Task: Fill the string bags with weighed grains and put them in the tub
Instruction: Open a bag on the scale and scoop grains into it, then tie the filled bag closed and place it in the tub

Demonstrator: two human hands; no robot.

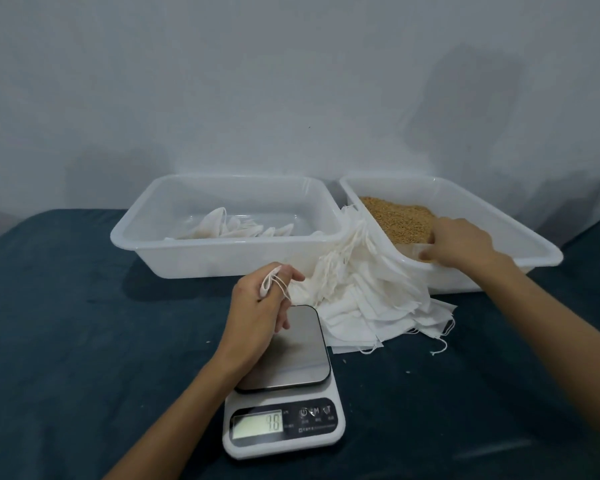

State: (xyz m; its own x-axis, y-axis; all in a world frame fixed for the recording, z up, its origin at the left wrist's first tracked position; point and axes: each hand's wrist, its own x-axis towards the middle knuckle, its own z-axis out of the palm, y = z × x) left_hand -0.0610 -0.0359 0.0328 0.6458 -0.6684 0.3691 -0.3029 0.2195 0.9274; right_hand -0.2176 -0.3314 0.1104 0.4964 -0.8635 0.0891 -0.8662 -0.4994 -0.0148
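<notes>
My left hand hovers over the back of the kitchen scale and pinches the top and drawstring of a white string bag. My right hand reaches into the right tub, its curled fingers at the near edge of the brown grains; whether it holds anything there is hidden. A heap of empty white string bags lies between the scale and the tubs. The left tub holds several bags. The scale's display shows digits.
Both white tubs stand side by side against the grey wall at the back of the dark blue table. Loose drawstrings trail from the heap onto the cloth to the right.
</notes>
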